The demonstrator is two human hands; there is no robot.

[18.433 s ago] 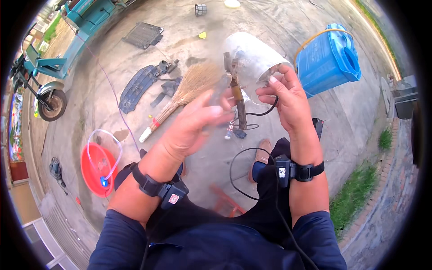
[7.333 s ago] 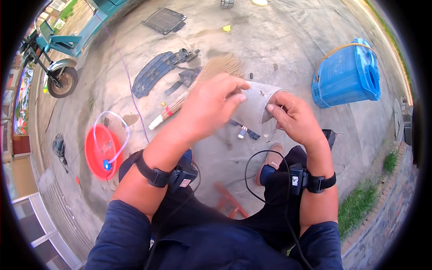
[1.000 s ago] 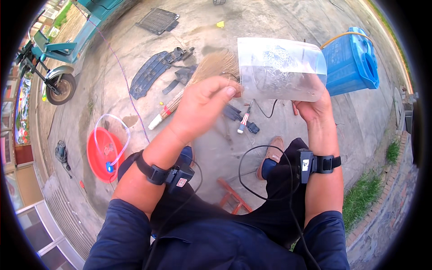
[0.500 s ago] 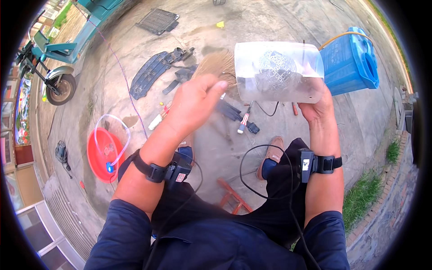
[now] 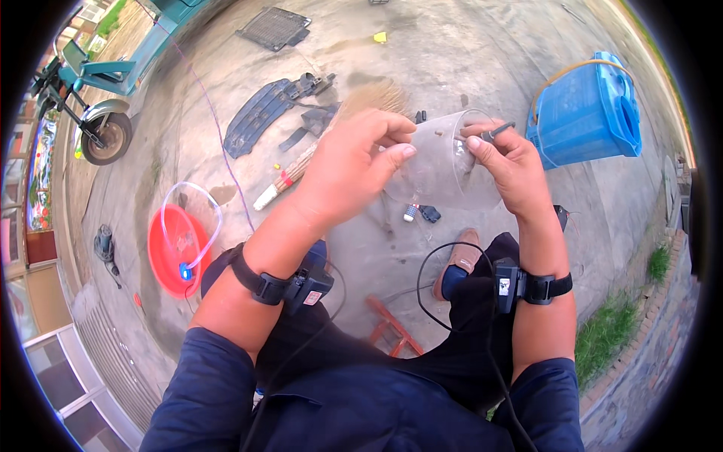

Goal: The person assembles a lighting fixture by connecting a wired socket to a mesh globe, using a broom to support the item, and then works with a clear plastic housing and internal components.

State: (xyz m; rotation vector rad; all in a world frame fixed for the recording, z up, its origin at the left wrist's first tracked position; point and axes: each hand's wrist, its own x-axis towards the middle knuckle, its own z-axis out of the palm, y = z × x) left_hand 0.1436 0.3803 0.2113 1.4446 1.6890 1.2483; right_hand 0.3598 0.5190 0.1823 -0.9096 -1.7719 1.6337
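A clear plastic cylinder point(image 5: 437, 169), see-through and slightly cloudy, is in front of me with its round rim toward the right. My right hand point(image 5: 516, 162) grips that rim, thumb on the near side. A short dark rod-like piece point(image 5: 498, 131) shows at its fingers; whether it is fixed to the cylinder I cannot tell. My left hand point(image 5: 350, 162) is at the cylinder's left end, fingers curled toward the thumb. Anything small between those fingertips is hidden. Below the cylinder, the end of a patterned screwdriver handle point(image 5: 410, 213) shows on the ground.
A blue jerrycan point(image 5: 580, 113) stands at right. On the left are a red basin point(image 5: 157, 248) with a hose and a three-wheeled vehicle point(image 5: 109, 139). Black plastic parts point(image 5: 260, 117) and a straw brush point(image 5: 282, 184) lie ahead. Cables hang from my wrist straps.
The cylinder has moved down and left and tilted, its rim now facing right. My right hand has shifted onto the rim, and my left hand has moved right, up to the cylinder.
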